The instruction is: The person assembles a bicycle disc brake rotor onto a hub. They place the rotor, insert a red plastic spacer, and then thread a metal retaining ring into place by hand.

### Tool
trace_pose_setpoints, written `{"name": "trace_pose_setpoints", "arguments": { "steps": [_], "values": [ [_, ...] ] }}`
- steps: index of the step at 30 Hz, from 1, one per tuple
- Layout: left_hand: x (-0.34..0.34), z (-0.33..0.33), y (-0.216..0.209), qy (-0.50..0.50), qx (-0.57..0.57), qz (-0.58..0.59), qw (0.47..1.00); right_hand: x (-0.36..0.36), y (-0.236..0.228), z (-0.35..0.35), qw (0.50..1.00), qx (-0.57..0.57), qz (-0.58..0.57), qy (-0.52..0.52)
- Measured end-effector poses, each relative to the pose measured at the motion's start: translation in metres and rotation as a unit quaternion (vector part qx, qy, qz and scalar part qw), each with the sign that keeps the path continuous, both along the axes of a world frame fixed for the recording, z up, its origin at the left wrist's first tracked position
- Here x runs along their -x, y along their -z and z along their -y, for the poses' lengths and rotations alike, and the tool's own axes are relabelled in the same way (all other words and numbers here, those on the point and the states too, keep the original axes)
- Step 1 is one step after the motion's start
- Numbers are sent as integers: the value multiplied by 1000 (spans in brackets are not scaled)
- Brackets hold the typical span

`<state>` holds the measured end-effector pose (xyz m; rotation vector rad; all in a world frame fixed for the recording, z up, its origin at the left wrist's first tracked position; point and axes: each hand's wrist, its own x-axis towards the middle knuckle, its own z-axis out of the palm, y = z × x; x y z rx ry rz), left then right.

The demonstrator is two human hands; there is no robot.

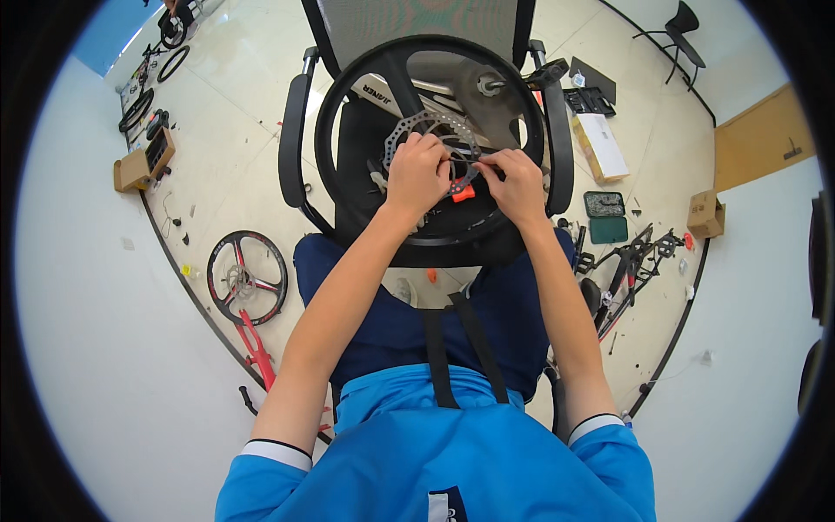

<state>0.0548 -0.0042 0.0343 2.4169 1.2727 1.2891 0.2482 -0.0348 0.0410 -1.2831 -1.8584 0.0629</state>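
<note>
A black bicycle wheel (326, 139) with broad spokes lies across the seat of an office chair in front of me. On its hub side sits a silver brake disc (402, 130) with a perforated rim. Above the disc, my left hand (416, 174) is closed, its fingertips at one end of a thin dark rod (463, 161). My right hand (517, 184) pinches the other end between thumb and fingers. Just below the rod, an orange piece (464, 193) shows through the wheel. My fingers hide the exact contact with the disc.
Black armrests (294, 139) flank the wheel. On the floor to the right are an open green case (606, 217), a white-topped box (600, 146) and a bike frame (622, 283). Another wheel (246, 278) with a red fork (255, 348) lies left. Cardboard boxes (132, 171) stand along the walls.
</note>
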Motion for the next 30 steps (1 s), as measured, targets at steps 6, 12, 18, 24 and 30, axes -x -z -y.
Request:
{"name": "trace_pose_setpoints", "arguments": {
  "steps": [6, 12, 18, 24, 30],
  "values": [
    [13, 32, -19, -26, -22, 83, 996, -8, 0, -5, 990, 85, -90, -69],
    [34, 105, 64, -33, 105, 147, 983, -11, 12, -10, 952, 189, -221, -93],
    [13, 88, 123, -23, 223, 48, 973, -23, 9, -14, 925, 263, -237, -137],
    [-10, 40, 158, -43, 288, -80, 953, -26, -30, -12, 859, 375, -275, -214],
    [-6, 16, 194, -44, 313, -114, 942, -37, -20, 6, 851, 351, -355, -163]
  ]
}}
